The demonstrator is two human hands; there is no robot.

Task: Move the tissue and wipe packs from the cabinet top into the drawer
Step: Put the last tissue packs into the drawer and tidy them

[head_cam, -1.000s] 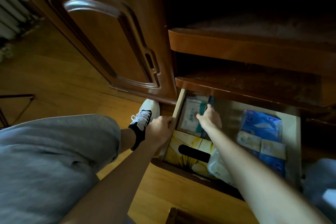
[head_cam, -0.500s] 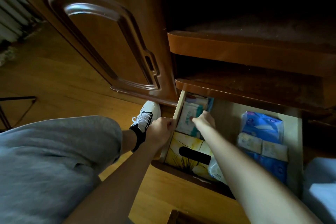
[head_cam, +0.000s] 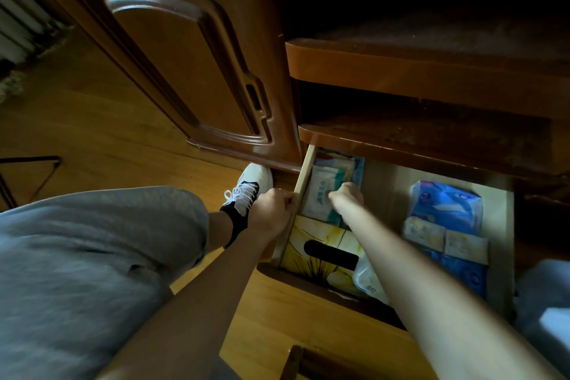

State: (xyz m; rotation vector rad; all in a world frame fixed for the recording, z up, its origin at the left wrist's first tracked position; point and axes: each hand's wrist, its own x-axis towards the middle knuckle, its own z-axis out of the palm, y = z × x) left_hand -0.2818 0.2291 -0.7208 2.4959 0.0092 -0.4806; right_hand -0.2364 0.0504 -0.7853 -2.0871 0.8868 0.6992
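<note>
The drawer (head_cam: 303, 174) stands pulled out under the cabinet's lower shelf. My left hand (head_cam: 273, 213) grips its left side wall. My right hand (head_cam: 347, 199) reaches into the back left part and holds a white and green wipe pack (head_cam: 322, 194), which stands tilted against more packs (head_cam: 342, 162) behind it. In front of that pack lies a yellow tissue box (head_cam: 311, 233) with a dark slot, and a clear plastic pack (head_cam: 367, 279) sits beside it. A blue tissue pack (head_cam: 447, 207) with two small pale packs (head_cam: 445, 241) on top fills the right side.
A dark wooden cabinet door (head_cam: 172, 52) stands at the upper left. Two brown shelves (head_cam: 416, 71) overhang the drawer's back. My bent knee in grey shorts (head_cam: 92, 256) and a white and black shoe (head_cam: 249, 185) rest on the wooden floor left of the drawer.
My right hand has drawn back a little toward the front and tipped the white and green wipe pack more upright against the drawer's left wall. My left hand has stayed on the drawer's side.
</note>
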